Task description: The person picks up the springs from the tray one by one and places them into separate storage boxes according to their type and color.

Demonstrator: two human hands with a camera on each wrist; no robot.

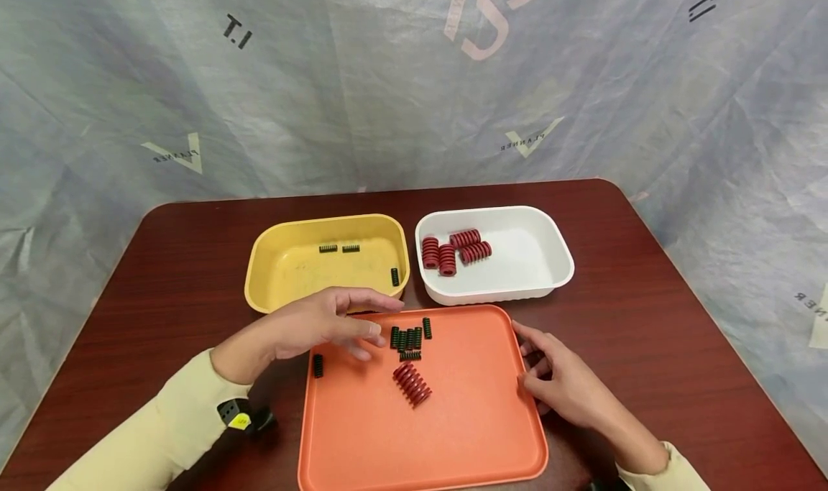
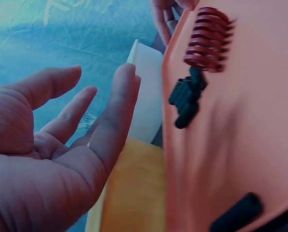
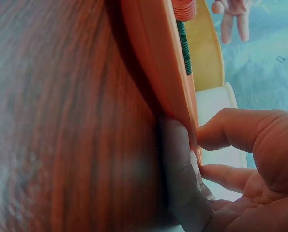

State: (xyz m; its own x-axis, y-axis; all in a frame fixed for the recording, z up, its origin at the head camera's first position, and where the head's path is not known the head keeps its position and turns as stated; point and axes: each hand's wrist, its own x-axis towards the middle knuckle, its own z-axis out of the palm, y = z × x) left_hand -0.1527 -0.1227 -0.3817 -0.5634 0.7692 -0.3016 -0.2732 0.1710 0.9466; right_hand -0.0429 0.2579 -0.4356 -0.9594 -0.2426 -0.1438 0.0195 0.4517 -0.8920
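Observation:
My left hand (image 1: 320, 326) hovers over the back left of the orange tray (image 1: 479, 405), fingers spread and holding nothing. Just right of its fingertips lies a cluster of small dark green springs (image 1: 406, 338). One large red spring (image 1: 412, 384) rests in front of that cluster, and a lone green spring (image 1: 318, 366) sits by the tray's left rim. At the right rim, my right hand (image 1: 569, 383) grips the tray; in the right wrist view its thumb (image 3: 231, 128) lies on the upper edge and a finger (image 3: 175, 145) reaches underneath.
Behind the tray stand a yellow bin (image 1: 284, 272) with a few green springs (image 1: 328, 249) and a white bin (image 1: 524, 254) holding several red springs (image 1: 475, 251). The dark wooden table (image 1: 647, 333) ends at a hanging grey sheet (image 1: 272, 117).

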